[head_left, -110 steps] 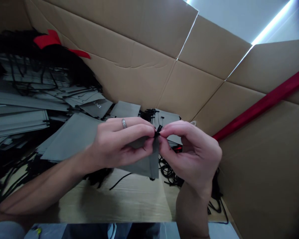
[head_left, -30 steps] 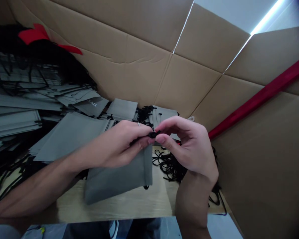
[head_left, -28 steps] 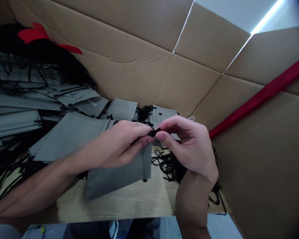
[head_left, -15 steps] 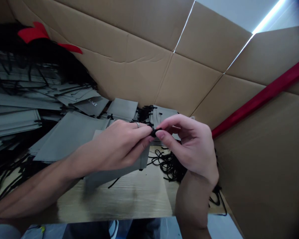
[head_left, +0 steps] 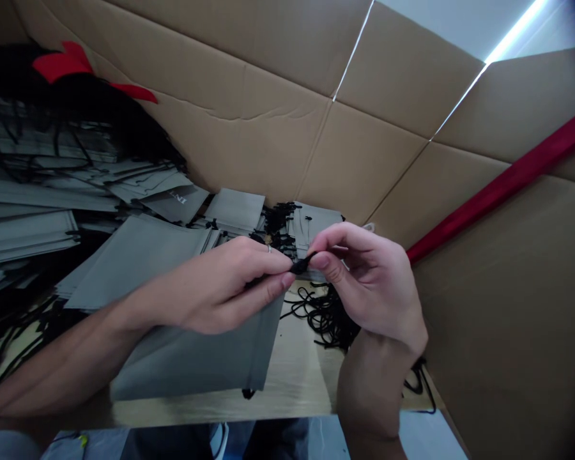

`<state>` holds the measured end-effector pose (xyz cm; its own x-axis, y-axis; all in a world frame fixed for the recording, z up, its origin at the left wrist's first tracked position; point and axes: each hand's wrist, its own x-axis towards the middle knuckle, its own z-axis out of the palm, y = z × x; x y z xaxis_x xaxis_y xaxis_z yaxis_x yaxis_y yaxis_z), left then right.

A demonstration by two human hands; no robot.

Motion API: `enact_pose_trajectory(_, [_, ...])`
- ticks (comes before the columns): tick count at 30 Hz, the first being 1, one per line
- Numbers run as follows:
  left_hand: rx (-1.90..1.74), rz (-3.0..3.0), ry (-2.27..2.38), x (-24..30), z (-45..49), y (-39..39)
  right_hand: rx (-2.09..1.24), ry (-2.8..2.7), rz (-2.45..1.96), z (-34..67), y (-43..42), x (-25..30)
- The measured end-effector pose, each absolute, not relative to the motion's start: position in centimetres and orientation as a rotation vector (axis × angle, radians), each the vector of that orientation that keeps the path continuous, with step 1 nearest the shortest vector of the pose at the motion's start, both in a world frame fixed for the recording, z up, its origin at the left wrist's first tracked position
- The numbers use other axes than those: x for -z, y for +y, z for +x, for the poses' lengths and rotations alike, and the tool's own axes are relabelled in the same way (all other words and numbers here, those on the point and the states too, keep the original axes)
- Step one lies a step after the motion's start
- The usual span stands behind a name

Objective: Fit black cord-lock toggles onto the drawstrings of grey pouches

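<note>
A knotted black cord (head_left: 301,264) is stretched between the fingertips of both hands. My left hand (head_left: 225,281) pinches one side of the knot, thumb below and fingers above. From the other side, my right hand (head_left: 368,281) grips the cord's end between thumb and forefinger. Below my left hand hangs a flat grey bag (head_left: 196,364), its upper part hidden by that hand. A small black knot (head_left: 248,393) shows at the bag's lower right corner.
Grey bags lie stacked at the left (head_left: 29,233), with a black cord bundle (head_left: 110,115) and red strip above. Loose black cords (head_left: 330,319) lie on the wooden table (head_left: 301,377) near my right wrist. Cardboard walls (head_left: 249,121) rise behind and at right, where a red band (head_left: 503,185) runs diagonally.
The grey bag under my left hand has swung down and towards me. My hands have moved slightly apart and lower, with more of the black cord showing between them.
</note>
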<state>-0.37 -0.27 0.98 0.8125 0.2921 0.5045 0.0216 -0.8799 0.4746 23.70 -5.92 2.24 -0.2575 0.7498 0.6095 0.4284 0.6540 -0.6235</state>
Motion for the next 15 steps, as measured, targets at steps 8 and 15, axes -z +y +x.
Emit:
enact_pose_trajectory(8, [-0.889,2.643,0.313,-0.69,-0.40,-0.20,-0.591,-1.981,-0.789,23.47,-5.29,-2.08])
enact_pose_trajectory(15, [-0.781,2.703,0.334,-0.58,-0.78,-0.53,-0.552,-2.055,-0.775,23.56,-5.32,-2.15])
